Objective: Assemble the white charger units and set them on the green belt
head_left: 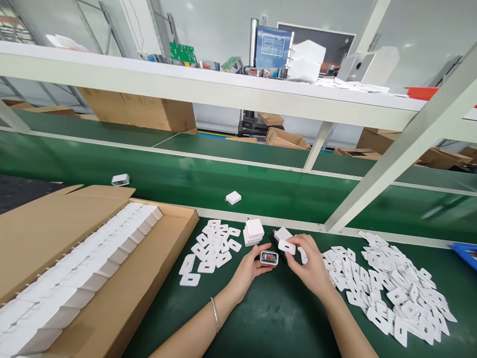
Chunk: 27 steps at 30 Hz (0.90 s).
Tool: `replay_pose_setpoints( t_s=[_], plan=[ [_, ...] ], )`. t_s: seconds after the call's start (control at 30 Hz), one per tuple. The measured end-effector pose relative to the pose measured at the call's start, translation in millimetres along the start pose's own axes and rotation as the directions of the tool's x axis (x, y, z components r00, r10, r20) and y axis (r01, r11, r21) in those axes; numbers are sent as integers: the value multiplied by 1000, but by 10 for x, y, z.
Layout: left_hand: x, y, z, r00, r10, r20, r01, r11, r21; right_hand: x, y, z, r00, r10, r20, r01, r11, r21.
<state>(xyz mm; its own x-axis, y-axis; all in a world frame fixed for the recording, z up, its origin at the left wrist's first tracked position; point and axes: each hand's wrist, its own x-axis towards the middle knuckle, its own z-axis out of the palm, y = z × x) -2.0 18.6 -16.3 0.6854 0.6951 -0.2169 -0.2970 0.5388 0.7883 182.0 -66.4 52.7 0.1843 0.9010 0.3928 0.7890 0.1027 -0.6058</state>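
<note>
Left hand (249,267) holds one charger (269,257); right hand (311,269) holds one white faceplate (286,246).

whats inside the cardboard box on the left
Rows of white chargers are packed side by side along the left wall of the cardboard box. The floor to their right is bare. Whether another layer lies beneath them is hidden.

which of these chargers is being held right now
The charger in the left hand, dark port end facing the camera; the right hand holds a cover plate, and the stacked chargers behind lie untouched.
</note>
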Motion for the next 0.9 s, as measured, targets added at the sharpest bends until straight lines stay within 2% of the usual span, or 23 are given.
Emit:
replay_pose_setpoints(
  t_s=[0.1, 0.27, 0.4, 0.5, 0.6, 0.77, 0.9],
  plan=[
    [-12, 14, 8, 1000, -5, 9, 5, 1000, -10, -44, -47, 124, 997, -75, 17, 75, 997, 27],
    [-26, 34, 16, 1000, 8, 18, -8, 1000, 20, -96, 31, 293, 987, -132, 91, 132, 991, -1],
    [-31, 40, 11, 1000, 8, 15, -8, 1000, 26, -111, 86, 351, 981, -130, 143, 133, 991, -10],
    [-43, 43, 18, 1000, 23, -3, -22, 994, 109, -113, 70, 363, 982, -118, 150, 119, 993, 3],
    [-67, 38, 40, 997, 83, 0, -82, 975, 205, -119, 25, 356, 983, -78, 165, 74, 997, 30],
    [-128, 22, 60, 970, 230, 82, -244, 928, 283, -154, -39, 367, 979, 91, 181, -119, 981, 152],
    [-166, 38, 23, 930, 348, 118, -360, 795, 489, -172, -85, 403, 960, 123, 252, -202, 925, 321]
  ],
)
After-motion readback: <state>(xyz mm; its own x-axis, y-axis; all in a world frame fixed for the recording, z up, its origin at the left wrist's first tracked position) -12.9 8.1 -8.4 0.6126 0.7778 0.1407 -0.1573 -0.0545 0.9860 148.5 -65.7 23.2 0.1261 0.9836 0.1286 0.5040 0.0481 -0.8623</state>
